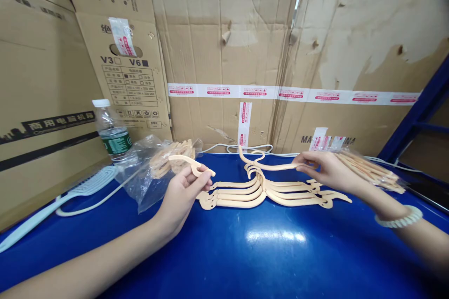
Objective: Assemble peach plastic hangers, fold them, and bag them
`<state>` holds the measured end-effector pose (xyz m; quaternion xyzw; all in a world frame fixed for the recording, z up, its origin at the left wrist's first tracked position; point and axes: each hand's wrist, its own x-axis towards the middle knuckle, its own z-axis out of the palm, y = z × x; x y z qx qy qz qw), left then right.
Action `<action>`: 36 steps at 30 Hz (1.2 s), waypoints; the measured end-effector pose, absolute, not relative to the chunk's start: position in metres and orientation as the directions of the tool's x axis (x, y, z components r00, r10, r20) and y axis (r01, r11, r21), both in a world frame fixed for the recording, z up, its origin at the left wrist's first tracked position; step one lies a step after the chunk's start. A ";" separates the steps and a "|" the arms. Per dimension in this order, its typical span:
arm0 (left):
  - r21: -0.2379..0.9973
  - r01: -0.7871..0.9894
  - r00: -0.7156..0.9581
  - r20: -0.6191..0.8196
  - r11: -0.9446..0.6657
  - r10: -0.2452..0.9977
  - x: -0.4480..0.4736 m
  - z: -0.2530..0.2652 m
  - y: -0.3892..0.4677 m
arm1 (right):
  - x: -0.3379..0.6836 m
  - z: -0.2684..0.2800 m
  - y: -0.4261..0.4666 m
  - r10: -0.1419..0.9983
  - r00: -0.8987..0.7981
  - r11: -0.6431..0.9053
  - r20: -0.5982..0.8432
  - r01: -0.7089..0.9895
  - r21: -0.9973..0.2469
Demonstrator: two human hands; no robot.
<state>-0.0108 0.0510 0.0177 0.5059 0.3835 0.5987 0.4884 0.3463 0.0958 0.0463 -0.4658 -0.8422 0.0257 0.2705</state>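
My left hand [180, 203] is closed in a pinch on a small curved beige plastic piece [185, 160], which has a short hooked end by my thumb. On the right, my right hand [328, 168] pinches the tip of a beige hanger piece [275, 167]. That piece reaches left to curved hooks above the stack. Several beige hangers [242, 199] lie lined up flat on the blue table between my hands, hooks toward the back. A curved end piece [338, 195] sticks out at the right end of the stack. My fingers hide parts of both held pieces.
On the left are a clear plastic bag [140, 187] with beige pieces, a water bottle [114, 133] and a pale blue hairbrush [80, 189]. Behind my right hand lies a bag of beige sticks [372, 170]. Cardboard [217, 56] walls the back; a white cable [242, 148] runs along it.
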 end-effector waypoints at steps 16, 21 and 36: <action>0.929 -0.344 0.041 0.159 -0.136 0.986 -0.011 0.020 0.054 | 0.336 0.039 0.091 0.503 -0.461 0.718 0.731 0.694 -0.056; 0.922 -0.373 0.122 0.156 -0.100 0.980 -0.013 0.015 0.057 | 0.338 0.040 0.089 0.463 -0.460 0.729 0.757 0.683 -0.031; 0.874 -0.485 0.255 0.139 0.002 0.957 -0.017 0.014 0.056 | 0.336 0.041 0.089 0.414 -0.505 0.775 0.757 0.632 -0.002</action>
